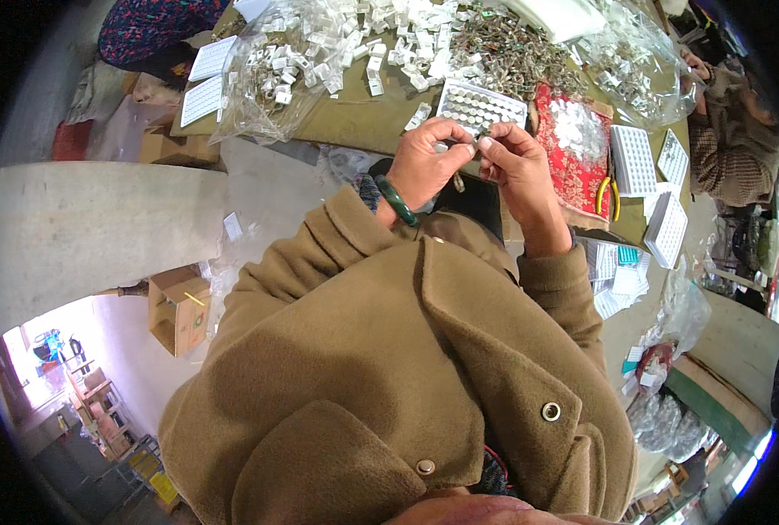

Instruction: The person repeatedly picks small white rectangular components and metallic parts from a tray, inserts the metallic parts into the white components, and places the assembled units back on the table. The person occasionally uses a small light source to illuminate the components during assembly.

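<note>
Both hands meet above the near edge of the bench (354, 122), the left hand (424, 162) and right hand (516, 162) each with grip pinched on a small metal piece (470, 144), so assembling seems in hand, and the next move probably needs fine alignment.

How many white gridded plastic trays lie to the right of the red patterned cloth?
3: one white gridded plastic tray beside the red patterned cloth, one farther right, one nearer; others may be hidden.
</note>
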Action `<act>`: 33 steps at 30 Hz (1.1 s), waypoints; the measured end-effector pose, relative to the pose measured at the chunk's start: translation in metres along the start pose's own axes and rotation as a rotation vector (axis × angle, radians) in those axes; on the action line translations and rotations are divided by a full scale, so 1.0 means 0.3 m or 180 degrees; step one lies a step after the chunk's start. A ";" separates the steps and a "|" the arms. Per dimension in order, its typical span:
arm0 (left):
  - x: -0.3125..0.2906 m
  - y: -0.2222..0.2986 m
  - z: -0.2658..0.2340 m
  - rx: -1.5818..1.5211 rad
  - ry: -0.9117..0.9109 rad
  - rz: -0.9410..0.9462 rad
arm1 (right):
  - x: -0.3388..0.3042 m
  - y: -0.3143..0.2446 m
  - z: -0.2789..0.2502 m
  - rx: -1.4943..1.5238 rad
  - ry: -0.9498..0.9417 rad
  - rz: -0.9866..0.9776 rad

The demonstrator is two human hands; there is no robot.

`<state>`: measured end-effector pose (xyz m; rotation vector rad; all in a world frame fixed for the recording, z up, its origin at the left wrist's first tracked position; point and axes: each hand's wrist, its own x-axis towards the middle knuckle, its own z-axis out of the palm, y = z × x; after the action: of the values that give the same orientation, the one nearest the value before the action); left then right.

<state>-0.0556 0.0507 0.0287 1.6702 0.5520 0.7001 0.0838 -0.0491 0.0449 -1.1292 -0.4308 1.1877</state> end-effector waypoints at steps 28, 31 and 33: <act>0.380 -0.218 -0.344 0.1773 0.1161 -0.0228 | 0.051 0.054 0.023 0.0295 -0.0091 -0.0249; 0.369 -0.149 -0.340 0.0995 0.0966 -0.0534 | 0.048 0.050 0.033 0.0242 -0.0168 -0.0291; 0.347 -0.087 -0.329 0.0712 0.0777 -0.0641 | 0.042 0.039 0.039 0.0153 -0.0126 -0.0374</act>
<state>-0.0514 0.1964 0.0325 1.7142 0.9887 0.7185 0.0734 -0.0331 0.0363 -1.0268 -0.4899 1.1133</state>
